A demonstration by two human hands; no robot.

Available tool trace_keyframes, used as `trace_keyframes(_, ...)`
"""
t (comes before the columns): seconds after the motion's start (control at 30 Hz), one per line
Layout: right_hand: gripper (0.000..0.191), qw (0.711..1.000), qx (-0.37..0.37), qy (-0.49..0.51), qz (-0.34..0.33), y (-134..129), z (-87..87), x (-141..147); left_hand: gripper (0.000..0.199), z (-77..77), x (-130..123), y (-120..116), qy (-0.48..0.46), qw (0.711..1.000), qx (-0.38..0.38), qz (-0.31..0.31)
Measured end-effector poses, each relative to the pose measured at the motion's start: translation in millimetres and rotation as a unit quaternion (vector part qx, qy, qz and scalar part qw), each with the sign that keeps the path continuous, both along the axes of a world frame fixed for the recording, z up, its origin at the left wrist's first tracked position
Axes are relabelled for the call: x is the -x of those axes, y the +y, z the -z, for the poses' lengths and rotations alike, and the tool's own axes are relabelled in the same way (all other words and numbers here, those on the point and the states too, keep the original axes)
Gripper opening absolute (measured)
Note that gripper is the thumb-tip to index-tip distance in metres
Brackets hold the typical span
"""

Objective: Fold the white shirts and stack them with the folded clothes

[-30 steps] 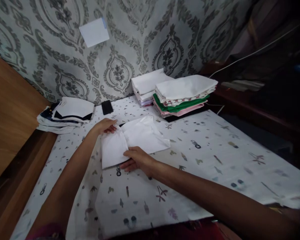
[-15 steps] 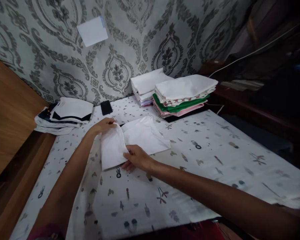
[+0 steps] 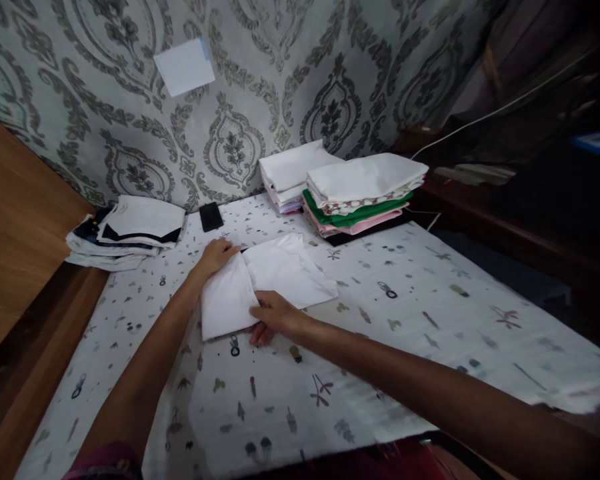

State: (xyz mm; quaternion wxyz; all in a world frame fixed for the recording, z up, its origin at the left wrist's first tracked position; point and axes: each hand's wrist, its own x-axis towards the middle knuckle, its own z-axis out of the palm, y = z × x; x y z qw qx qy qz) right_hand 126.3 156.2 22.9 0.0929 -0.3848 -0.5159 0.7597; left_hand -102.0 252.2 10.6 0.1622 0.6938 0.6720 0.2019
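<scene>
A white garment (image 3: 293, 270) lies partly folded on the patterned sheet, its left part doubled over toward the right. The kind of garment is hard to make out; a small dark patch shows at its top edge. My left hand (image 3: 217, 257) is closed on the upper corner of the folded flap, fingers bent over the edge. Lower down, my right hand (image 3: 276, 316) pinches the flap's near edge between thumb and fingers, with its other fingers curled below, close to the sheet.
Behind on the right stand two stacks of folded clothes: a white one (image 3: 293, 167) and one with green and pink layers (image 3: 365, 177). At the left is another clothes pile (image 3: 140, 219), beside a black phone-like object (image 3: 211, 217). A wooden panel (image 3: 25, 220) borders the left side.
The folded flap now lies flatter on the garment. My left hand has shifted slightly right with its corner; my right hand has barely moved.
</scene>
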Motion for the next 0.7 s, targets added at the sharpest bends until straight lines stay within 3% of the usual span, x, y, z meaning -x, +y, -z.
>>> trace_keyframes(0.13,0.019,1.000,0.002,0.003,-0.009,1,2.8,1,0.042,-2.3,4,-7,0.003,1.000,-0.015,0.002)
trace_keyframes(0.27,0.017,1.000,0.008,0.005,-0.004,1,5.6,2,0.030,-4.6,12,-18,-0.005,1.000,-0.015,0.006)
trace_keyframes(0.5,0.021,0.998,0.022,0.055,-0.028,-12,-5.1,15,0.036,-16.0,37,-41,-0.149,0.988,-0.010,-0.027)
trace_keyframes(0.7,0.021,0.998,0.035,0.043,-0.029,-11,-5.3,13,0.035,-18.2,40,-37,-0.160,0.987,0.008,-0.009)
